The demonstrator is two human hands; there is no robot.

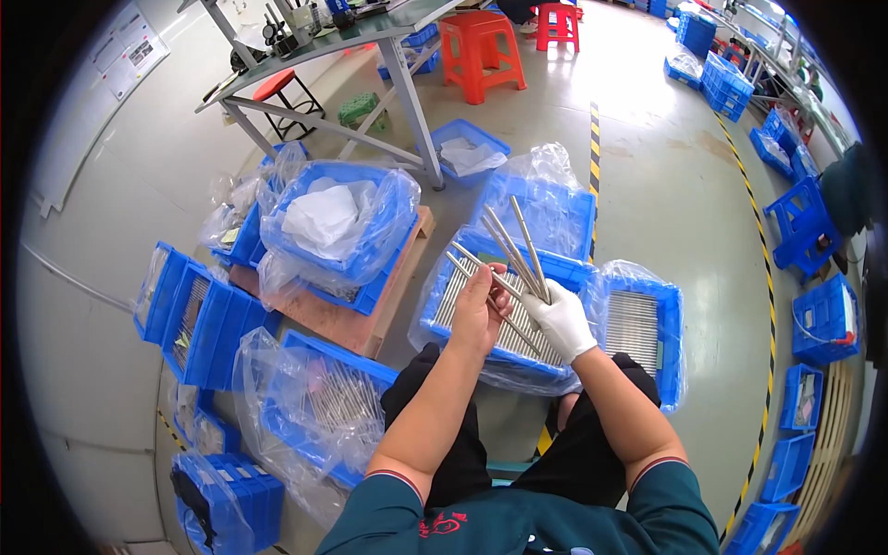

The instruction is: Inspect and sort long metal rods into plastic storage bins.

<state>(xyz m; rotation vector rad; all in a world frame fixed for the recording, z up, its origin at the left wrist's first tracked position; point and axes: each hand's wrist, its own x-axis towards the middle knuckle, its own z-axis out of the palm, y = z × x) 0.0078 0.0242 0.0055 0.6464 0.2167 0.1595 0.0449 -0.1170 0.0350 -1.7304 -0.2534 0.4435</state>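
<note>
Centrally, a loose bunch of slim metal rods (528, 243) is held up above an open crate, fanned at differing slants. Their near ends are gathered in the right hand (561, 322), which is covered by a white glove, the fingers closed around them. Other rods, crossing below at a lower slant, are pinched by the bare left hand (479, 305), thumb and fingers brought together on them. The two hands are held close beside each other; whether they touch cannot be told.

Directly beneath, a blue crate (575, 271) is seen, lined with clear plastic and filled with similar rods laid side by side. Just to the right, a second blue crate (674, 333) is likewise loaded with rods in rows. On the far side, another blue crate (575, 217) is partly covered by clear plastic. Near left, more rods (338, 398) are heaped less evenly under plastic film.

Farther left, stacked blue crates (404, 208) are borne by a wooden pallet (319, 324), a white sheet (319, 217) bunched on top. Beyond, a workbench (361, 26) and a red stool (481, 55) are noted.
</note>
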